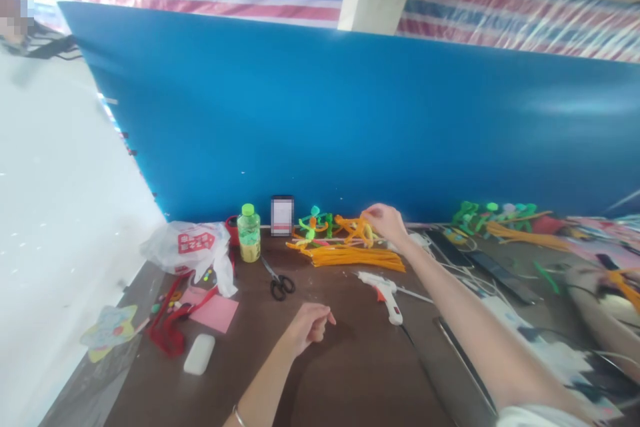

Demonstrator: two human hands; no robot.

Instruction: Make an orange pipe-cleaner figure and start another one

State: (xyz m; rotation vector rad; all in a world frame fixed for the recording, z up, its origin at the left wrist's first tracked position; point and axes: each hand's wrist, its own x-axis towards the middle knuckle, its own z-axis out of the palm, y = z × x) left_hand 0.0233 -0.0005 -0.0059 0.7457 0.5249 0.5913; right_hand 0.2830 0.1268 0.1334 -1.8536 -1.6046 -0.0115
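Observation:
My right hand (386,221) reaches to the back of the table, its fingers pinched on an orange pipe-cleaner figure (354,229). Beside that figure stands a green and blue pipe-cleaner figure (311,229). Just in front lies a bundle of orange pipe cleaners (350,257). Low over the brown tabletop (345,373), my left hand (311,328) has its fingers curled, and nothing shows in them. A white hot glue gun (383,293) rests between my two arms, its cord trailing forward. Scissors with black handles (281,285) lie to the left.
On the left are a green-capped bottle (249,235), a plastic bag (193,247), pink paper (215,310) and a white case (199,354). A phone (282,215) leans on the blue partition (320,113). Phones, cables and another person's arm (595,293) occupy the right.

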